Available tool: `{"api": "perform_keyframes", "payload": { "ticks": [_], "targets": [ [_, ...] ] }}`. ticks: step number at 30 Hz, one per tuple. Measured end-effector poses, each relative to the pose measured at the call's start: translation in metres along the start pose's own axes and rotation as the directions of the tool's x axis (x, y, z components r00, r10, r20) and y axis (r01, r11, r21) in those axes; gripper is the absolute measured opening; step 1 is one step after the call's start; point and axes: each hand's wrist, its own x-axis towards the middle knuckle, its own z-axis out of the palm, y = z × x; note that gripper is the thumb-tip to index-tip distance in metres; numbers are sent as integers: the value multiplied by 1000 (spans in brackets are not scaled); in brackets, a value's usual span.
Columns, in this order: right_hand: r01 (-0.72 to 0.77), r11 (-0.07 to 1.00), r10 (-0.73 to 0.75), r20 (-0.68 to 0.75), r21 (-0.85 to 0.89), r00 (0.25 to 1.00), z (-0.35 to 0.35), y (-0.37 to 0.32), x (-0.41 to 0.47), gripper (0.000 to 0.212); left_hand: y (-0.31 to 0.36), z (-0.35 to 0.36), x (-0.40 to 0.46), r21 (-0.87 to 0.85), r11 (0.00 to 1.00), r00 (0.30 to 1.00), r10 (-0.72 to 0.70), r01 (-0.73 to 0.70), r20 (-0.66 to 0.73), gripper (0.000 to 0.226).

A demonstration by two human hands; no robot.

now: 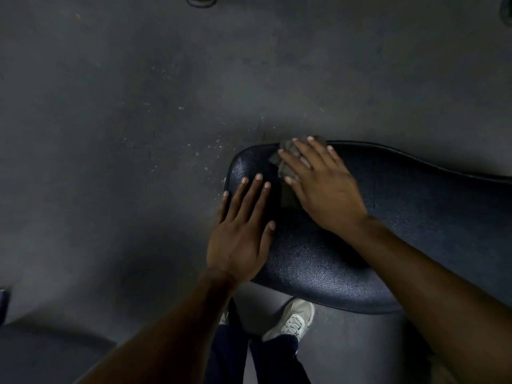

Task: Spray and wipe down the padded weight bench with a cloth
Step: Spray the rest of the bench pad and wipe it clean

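Both hands lie flat on the padded bench (pixel 346 253), whose long axis runs from its rounded end at centre out past the right edge. Left hand (pixel 241 239) is spread open and empty at that end; right hand (pixel 321 187) presses a grey cloth (pixel 285 162) by the far edge, fingers extended. Bare floor (pixel 124 120) surrounds it, a pale shoe (pixel 293 320) beneath.

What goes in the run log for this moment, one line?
step: wiping | right hand: flat on cloth at bench end | left hand: flat on pad, bracing | spray bottle: not in view
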Motion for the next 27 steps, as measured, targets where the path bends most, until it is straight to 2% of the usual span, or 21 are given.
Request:
{"api": "perform_keyframes", "payload": {
  "ticks": [3,9,12,16,20,23,25,27],
  "targets": [
    [-134,990,134,-15,42,991,-7,17,-7,53,-1,0,-1,-20,1000,1000,-2,2,-4,65],
    [-264,958,261,36,109,965,-8,0,14,54,-4,1,-3,-36,999,1000,1,-2,-29,65],
    [-211,972,205,66,108,977,-7,-19,27,53,-4,1,-2,-123,992,999,-24,18,-45,64],
    [-72,991,57,125,117,990,-10,-50,39,55,-1,-3,-16,-342,928,986,-165,146,-26,67],
    [126,988,-142,201,87,969,-13,-72,36,53,0,-3,-40,-561,763,937,-342,321,70,75],
    [221,974,-225,227,46,947,-11,-67,26,54,-1,-3,-48,-700,602,902,-407,384,144,74],
    [208,978,-207,223,21,953,-12,-59,22,55,-3,-4,-49,-794,474,884,-437,381,164,71],
    [110,993,-115,204,37,972,-12,-56,25,55,-6,-5,-50,-863,342,870,-451,373,198,71]
  ]
}}
